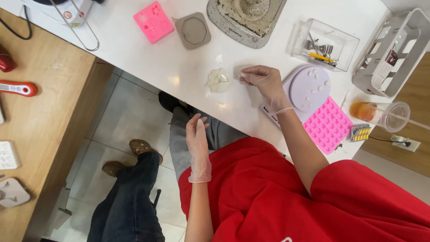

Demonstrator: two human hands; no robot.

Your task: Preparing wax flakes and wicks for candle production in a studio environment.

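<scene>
My right hand point(265, 81), in a thin clear glove, rests on the white table point(134, 49) and pinches a tiny white piece point(242, 75) between thumb and fingertips. Just left of it lies a whitish translucent lump point(218, 80) on the tabletop, apart from the fingers. My left hand point(199, 148), also gloved, hangs off the table over my lap and grey trousers, fingers straight and holding nothing. Beside my right wrist sits a lavender round mould point(309, 87) with several small white pieces on it.
A pink tray mould point(329, 125), a plastic cup of orange liquid point(380, 114) and a yellow pill blister point(360, 133) lie right. Farther back are a clear tool box point(324, 44), white rack point(394, 54), grey mould point(193, 30) and pink mould point(153, 21). Another person's jeans-clad legs point(130, 197) stand below left.
</scene>
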